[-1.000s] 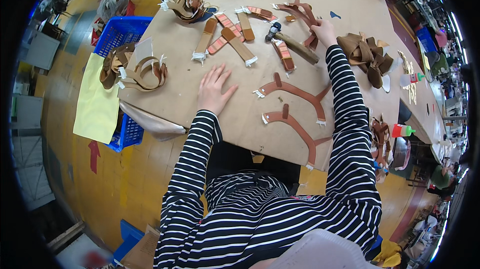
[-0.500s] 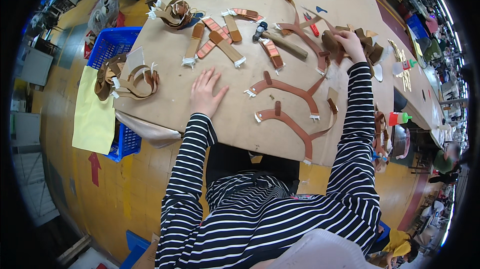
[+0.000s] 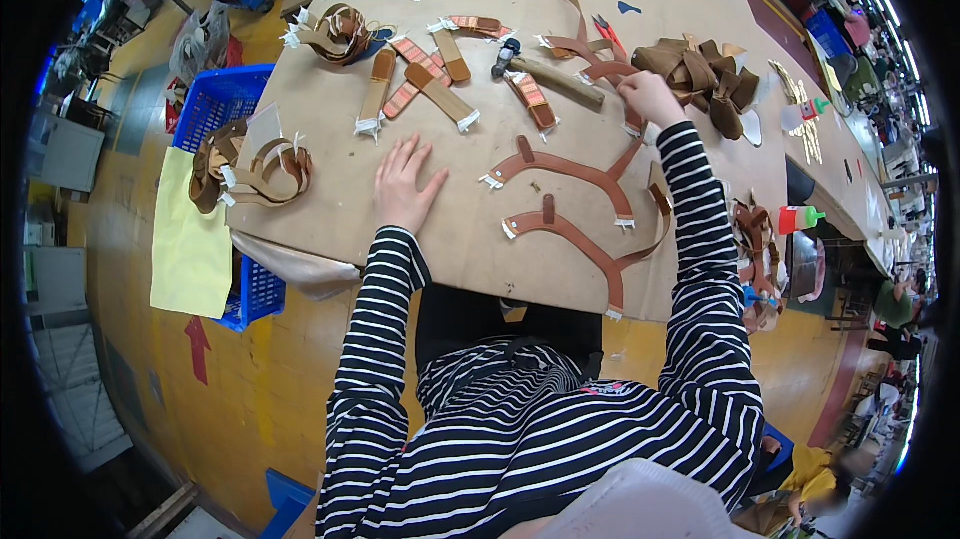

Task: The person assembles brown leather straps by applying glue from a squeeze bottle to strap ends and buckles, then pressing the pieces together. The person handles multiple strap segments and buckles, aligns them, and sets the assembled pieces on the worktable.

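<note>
My left hand (image 3: 404, 182) lies flat on the paper-covered table with its fingers spread, holding nothing. Farther right, my right hand (image 3: 652, 99) is closed on a brown leather strap (image 3: 612, 70), which overlaps another branched strap (image 3: 570, 19). Its fingertips are partly hidden. Two Y-shaped brown straps, an upper one (image 3: 570, 167) and a lower one (image 3: 580, 250), lie nearer me with white tape at their ends. A hammer (image 3: 560, 84) rests left of my right hand, beside a short striped strap piece (image 3: 532, 102). Just beyond my right hand is a heap of brown straps (image 3: 700, 74).
Several short strap pieces (image 3: 420, 79) lie beyond my left hand. Coiled straps (image 3: 270, 174) sit at the table's left edge, near a blue basket (image 3: 215, 104) with a yellow sheet (image 3: 188, 239). Red-handled pliers (image 3: 608, 34) and a green-tipped bottle (image 3: 798, 219) are to the right.
My right hand has drawn back from the strap heap, toward me and left, and now has a brown strap in its fingers. My left hand stays flat on the table.
</note>
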Demonstrator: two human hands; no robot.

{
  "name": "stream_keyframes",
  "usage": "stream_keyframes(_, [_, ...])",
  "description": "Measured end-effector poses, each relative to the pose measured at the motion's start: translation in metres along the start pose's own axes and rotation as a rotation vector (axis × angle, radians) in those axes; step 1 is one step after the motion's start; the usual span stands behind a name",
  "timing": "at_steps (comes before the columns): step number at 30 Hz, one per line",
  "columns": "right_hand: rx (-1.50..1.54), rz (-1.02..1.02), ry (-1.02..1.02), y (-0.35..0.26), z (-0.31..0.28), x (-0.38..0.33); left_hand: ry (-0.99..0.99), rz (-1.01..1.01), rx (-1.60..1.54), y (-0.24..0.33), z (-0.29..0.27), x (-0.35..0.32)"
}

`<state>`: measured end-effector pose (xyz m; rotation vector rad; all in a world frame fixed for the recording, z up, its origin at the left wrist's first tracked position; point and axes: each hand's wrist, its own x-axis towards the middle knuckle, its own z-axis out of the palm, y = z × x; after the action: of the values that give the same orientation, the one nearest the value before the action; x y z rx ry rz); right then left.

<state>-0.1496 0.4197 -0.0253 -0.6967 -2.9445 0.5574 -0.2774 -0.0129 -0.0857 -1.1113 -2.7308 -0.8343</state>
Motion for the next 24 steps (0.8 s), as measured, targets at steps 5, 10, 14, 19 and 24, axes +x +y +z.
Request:
stream_keyframes(5, [-0.122, -0.116, 0.44, 0.005, 0.052, 0.013, -0.004, -0.009, -0.001, 0.001, 0.0, -0.001])
stream_keyframes(10, [0.41, 0.106, -0.05, -0.007, 0.012, 0.024, -0.003, 0.0, 0.004, -0.001, 0.002, 0.0])
stream_keyframes(14, [0.959, 0.17, -0.029, -0.039, -0.048, 0.008, 0.012, 0.017, 0.003, -0.003, 0.003, -0.001])
stream_keyframes(19, [1.366, 0.183, -0.034, -0.079, -0.105, -0.025, -0.003, 0.014, 0.008, -0.003, 0.004, 0.001])
stream_keyframes(24, [1.047, -0.216, 0.027, -0.122, -0.105, -0.077, 0.005, 0.017, 0.011, -0.002, 0.003, 0.0])
